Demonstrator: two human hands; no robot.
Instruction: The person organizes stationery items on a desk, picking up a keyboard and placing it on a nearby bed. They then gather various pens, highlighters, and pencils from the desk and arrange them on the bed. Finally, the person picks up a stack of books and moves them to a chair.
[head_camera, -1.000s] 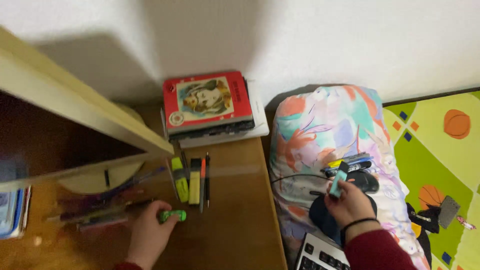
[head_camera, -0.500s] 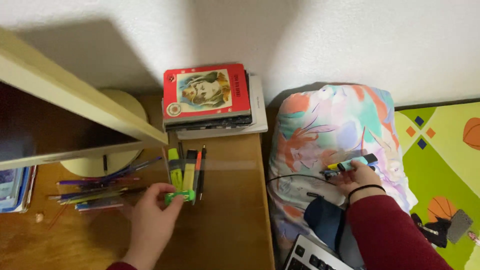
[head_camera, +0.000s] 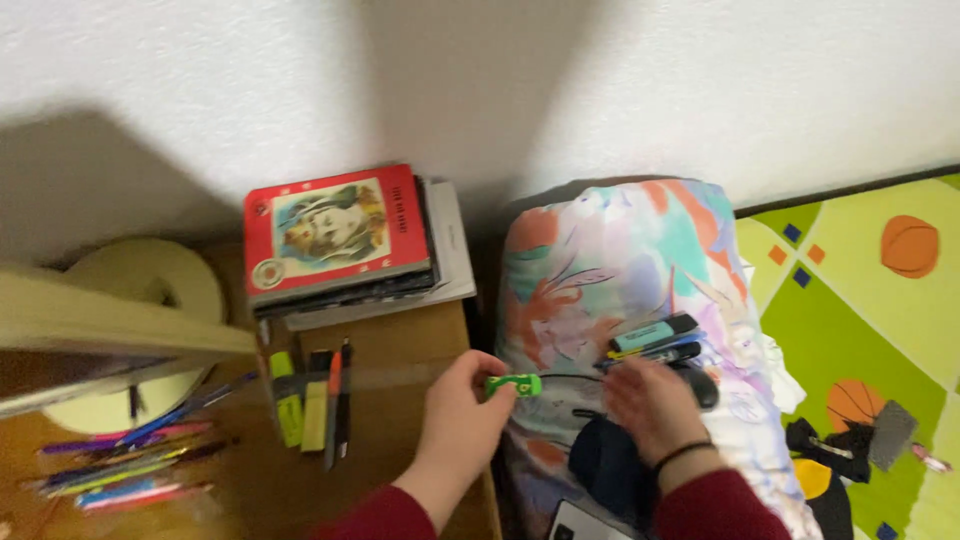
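Centrally, left hand (head_camera: 455, 420) pinches a small green toy car (head_camera: 514, 385); right hand (head_camera: 650, 405), fingers loosely spread and empty, rests below the markers (head_camera: 655, 340) on the pillow (head_camera: 620, 250). Judgement: keep the pinch firm and level.

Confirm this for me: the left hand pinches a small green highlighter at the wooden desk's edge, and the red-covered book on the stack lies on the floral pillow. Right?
Not quite. In the head view the red-covered book tops a stack on the wooden desk, not the floral pillow. The left hand does pinch the small green highlighter at the desk's edge.
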